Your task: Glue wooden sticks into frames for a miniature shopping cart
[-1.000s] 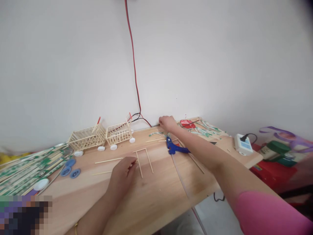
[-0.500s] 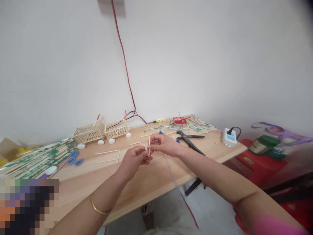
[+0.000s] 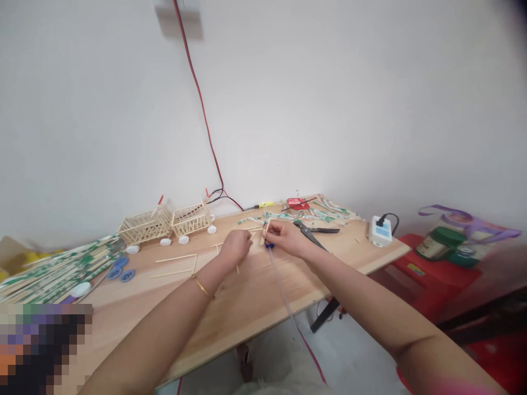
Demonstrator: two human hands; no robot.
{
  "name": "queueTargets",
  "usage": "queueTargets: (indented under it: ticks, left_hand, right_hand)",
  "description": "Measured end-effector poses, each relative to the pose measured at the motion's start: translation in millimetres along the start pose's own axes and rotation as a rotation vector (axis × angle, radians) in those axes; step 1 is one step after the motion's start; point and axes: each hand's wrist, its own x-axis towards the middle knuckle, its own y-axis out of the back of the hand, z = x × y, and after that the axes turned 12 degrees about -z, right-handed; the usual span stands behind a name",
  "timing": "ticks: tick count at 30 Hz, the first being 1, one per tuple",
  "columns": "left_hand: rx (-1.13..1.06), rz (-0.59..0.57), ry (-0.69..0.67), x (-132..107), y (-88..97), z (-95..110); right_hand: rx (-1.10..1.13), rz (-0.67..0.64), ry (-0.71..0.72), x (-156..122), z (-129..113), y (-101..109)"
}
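My right hand (image 3: 284, 237) pinches a short thin wooden stick (image 3: 265, 231), held upright above the table. Just under those fingers is a small blue object (image 3: 269, 245), its kind unclear, with a pale strip running from it over the front edge. My left hand (image 3: 235, 250) is closed, back of the hand toward me, and its fingertips are mostly hidden. A stick end (image 3: 237, 269) shows below it; whether the fingers hold it, I cannot tell. Left of that hand lies a three-sided frame of thin sticks (image 3: 195, 264). Part of another small stick frame (image 3: 217, 247) lies behind the hand.
Two stick-built carts (image 3: 146, 226) with white wheels stand at the back left. Blue discs (image 3: 127, 275) and wrapped sticks (image 3: 61, 263) lie left. Black-handled cutters (image 3: 310, 235), torn wrappers (image 3: 329, 213) and a white power adapter (image 3: 379, 231) are right. A red stool (image 3: 428, 274) stands beyond the table.
My hands, together at a stick before, have moved apart. The right has gone slightly right with a stick, over the blue object; the left has turned and lowered. The view has shifted slightly.
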Motion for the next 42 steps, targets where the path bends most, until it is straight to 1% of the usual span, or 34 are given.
queueTargets:
  ticks: [2, 4, 7, 11, 14, 17, 20, 23, 26, 29, 34, 36, 38, 40, 42]
  left_hand:
    - [0.019, 0.012, -0.026, 13, -2.6, -1]
    - [0.005, 0.021, -0.046, 16, -6.6, -2]
    - [-0.068, 0.02, -0.059, 4, -13.2, -2]
    - [-0.206, -0.015, -0.054, -20, -21.8, -4]
    - [-0.273, 0.019, -0.057, -30, -25.1, -6]
    - [-0.296, 0.056, -0.08, -33, -26.8, -8]
    - [-0.242, 0.058, -0.118, -37, -32.1, -11]
    - [-0.136, 0.001, -0.142, -42, -41.1, -14]
    - [-0.049, -0.043, -0.137, -47, -48.4, -14]
    - [-0.007, -0.039, -0.117, -48, -51.3, -10]
    - [0.018, -0.045, -0.11, -46, -54.0, -5]
    - [-0.051, -0.045, -0.111, -44, -54.7, -5]
    - [-0.164, -0.046, -0.106, -44, -54.4, -6]
    - [-0.268, -0.05, -0.097, -43, -52.8, -7]
    - [-0.321, -0.068, -0.094, -44, -50.3, -8]
  right_hand:
    - [-0.048, -0.025, -0.024, 0, 7, -1]
    - [-0.07, -0.027, -0.037, -1, 12, -4]
    - [-0.051, -0.036, -0.04, -4, 16, -8]
    - [0.019, -0.11, -0.025, -3, 12, -12]
    - [0.044, -0.164, -0.007, -2, 5, -16]
    - [-0.052, -0.157, 0.023, -5, -1, -21]
    - [-0.179, -0.134, 0.046, -14, 2, -28]
    - [-0.266, -0.14, 0.059, -26, 9, -35]
    - [-0.328, -0.157, 0.088, -34, 14, -39]
    - [-0.352, -0.137, 0.096, -37, 16, -39]
    - [-0.244, -0.097, 0.067, -41, 23, -40]
    - [-0.174, -0.083, 0.044, -42, 26, -41]
    - [-0.083, -0.063, -0.004, -43, 27, -41]
    - [0.008, -0.049, -0.057, -43, 26, -39]
    - [0.079, -0.07, -0.086, -43, 21, -36]
